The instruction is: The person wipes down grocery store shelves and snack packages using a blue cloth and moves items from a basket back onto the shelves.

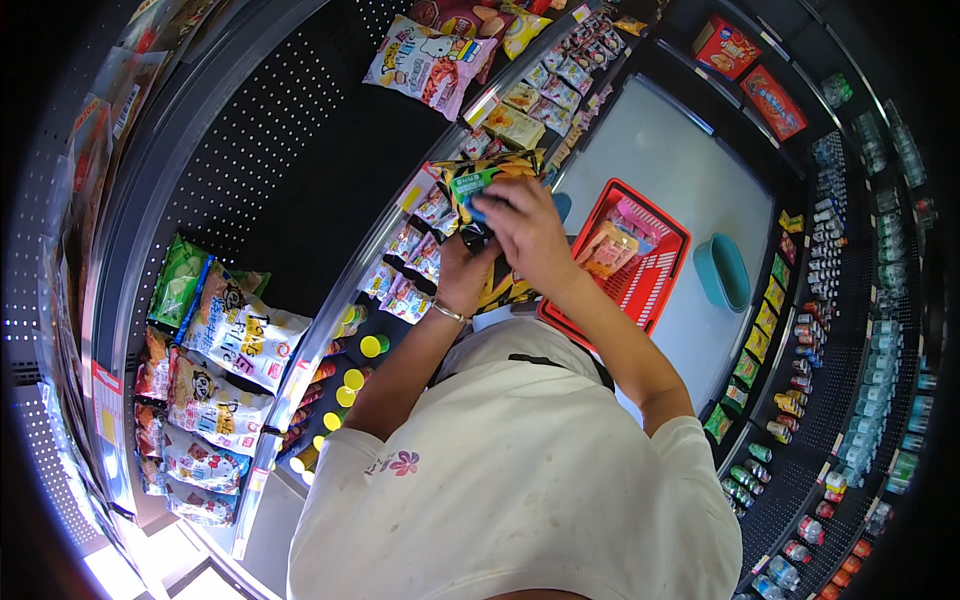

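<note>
In front of my body, beside the shelf edge, is a black and yellow snack bag (463,166) with a green patch. My left hand (465,271), with a bangle at the wrist, grips the dark lower part of the bag. My right hand (525,229) reaches across its front with bent fingers; whether it grips the bag or only touches it cannot be told. More black and yellow packaging shows beneath my hands. Right of them, a red plastic basket (670,296) on the floor holds a packaged food item (607,249) and a pink packet (637,220).
Snack bags (232,330) stand on the left shelf, and a pink and white snack bag (431,64) lies farther along it. Small packets and yellow-lidded tubs (373,345) fill lower shelves. A teal bin (721,271) stands on the floor; drink shelves (874,405) line the right.
</note>
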`<state>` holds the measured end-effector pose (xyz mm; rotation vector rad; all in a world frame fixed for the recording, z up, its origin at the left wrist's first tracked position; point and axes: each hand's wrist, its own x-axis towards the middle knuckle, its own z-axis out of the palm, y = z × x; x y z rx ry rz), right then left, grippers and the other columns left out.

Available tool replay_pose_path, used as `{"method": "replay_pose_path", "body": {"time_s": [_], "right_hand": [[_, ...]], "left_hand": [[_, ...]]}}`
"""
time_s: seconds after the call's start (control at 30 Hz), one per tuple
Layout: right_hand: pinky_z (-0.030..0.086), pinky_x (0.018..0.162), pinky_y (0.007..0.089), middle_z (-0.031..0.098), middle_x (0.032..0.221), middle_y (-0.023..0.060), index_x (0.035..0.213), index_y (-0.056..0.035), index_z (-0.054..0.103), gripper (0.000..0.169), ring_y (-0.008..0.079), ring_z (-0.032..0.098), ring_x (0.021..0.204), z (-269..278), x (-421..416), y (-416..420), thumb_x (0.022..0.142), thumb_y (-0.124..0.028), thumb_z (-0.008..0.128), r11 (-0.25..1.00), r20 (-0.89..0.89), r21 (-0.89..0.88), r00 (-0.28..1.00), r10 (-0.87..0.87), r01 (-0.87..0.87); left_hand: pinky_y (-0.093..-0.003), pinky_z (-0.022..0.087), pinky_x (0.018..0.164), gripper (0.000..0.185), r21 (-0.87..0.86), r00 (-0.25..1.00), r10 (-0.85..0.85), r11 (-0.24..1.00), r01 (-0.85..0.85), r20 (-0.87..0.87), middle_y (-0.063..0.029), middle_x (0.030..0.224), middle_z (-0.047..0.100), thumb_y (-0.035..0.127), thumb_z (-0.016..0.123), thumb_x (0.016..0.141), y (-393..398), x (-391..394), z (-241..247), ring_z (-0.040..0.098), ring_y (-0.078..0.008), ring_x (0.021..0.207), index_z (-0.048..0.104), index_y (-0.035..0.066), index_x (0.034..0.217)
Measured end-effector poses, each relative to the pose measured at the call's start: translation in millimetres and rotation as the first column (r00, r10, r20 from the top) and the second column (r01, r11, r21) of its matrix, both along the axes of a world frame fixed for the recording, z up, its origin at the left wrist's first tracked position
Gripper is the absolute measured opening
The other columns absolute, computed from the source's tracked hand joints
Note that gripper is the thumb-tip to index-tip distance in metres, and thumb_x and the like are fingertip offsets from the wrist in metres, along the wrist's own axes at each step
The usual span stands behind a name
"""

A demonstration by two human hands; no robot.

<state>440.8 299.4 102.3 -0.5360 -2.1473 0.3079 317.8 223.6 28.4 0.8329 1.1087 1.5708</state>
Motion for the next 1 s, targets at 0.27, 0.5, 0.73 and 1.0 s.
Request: {"method": "replay_pose_path", "body": {"time_s": [0.27,0.5,0.73,1.0], "right_hand": [[0.049,0.088,0.0402,0.063,0.107,0.0123,0.108,-0.0047,0.068,0.031,0.0322,0.059,0.103,-33.5,54.3,-30.2,0.078,0.002,0.067,0.970,-0.034,-0.238,0.998,-0.058,0.048],[0.050,0.087,0.0325,0.065,0.118,0.0150,0.135,-0.0022,0.050,0.045,0.0224,0.065,0.098,-29.4,93.5,-3.9,0.093,-0.019,0.060,0.576,-0.063,-0.813,0.971,-0.232,0.085],[0.051,0.082,0.0371,0.069,0.099,0.0214,0.121,0.0030,0.059,0.044,0.0268,0.068,0.092,-40.2,90.4,-15.7,0.093,-0.032,0.063,0.564,0.032,-0.819,0.990,-0.141,0.106],[0.053,0.077,0.0414,0.069,0.100,0.0241,0.120,0.0014,0.060,0.045,0.0358,0.068,0.087,-104.4,112.3,-42.2,0.091,-0.033,0.064,0.521,0.043,-0.809,0.912,-0.407,0.271]], "left_hand": [[-0.0279,0.050,0.082,0.036,-0.011,0.976,0.146,0.989,-0.146,0.159,-0.0026,0.107,0.068,0.011,0.076,0.086,2.4,-20.0,25.2,0.062,-0.0114,0.091,0.063,0.001,0.117],[-0.0290,0.049,0.089,0.038,0.015,0.994,0.062,0.998,-0.063,0.088,-0.0051,0.112,0.067,0.007,0.073,0.086,5.4,-10.5,40.7,0.062,-0.0135,0.097,0.060,-0.002,0.121],[-0.0332,0.052,0.085,0.051,-0.016,0.907,-0.087,0.996,0.089,-0.412,-0.0134,0.109,0.069,0.022,0.076,0.086,19.8,-8.8,1.9,0.066,-0.0186,0.095,0.054,-0.006,0.123],[-0.0414,0.051,0.083,0.057,-0.105,0.672,-0.156,0.988,0.117,-0.723,-0.0237,0.101,0.068,0.040,0.076,0.082,28.8,14.2,-50.0,0.067,-0.0355,0.094,0.059,-0.007,0.110]]}}
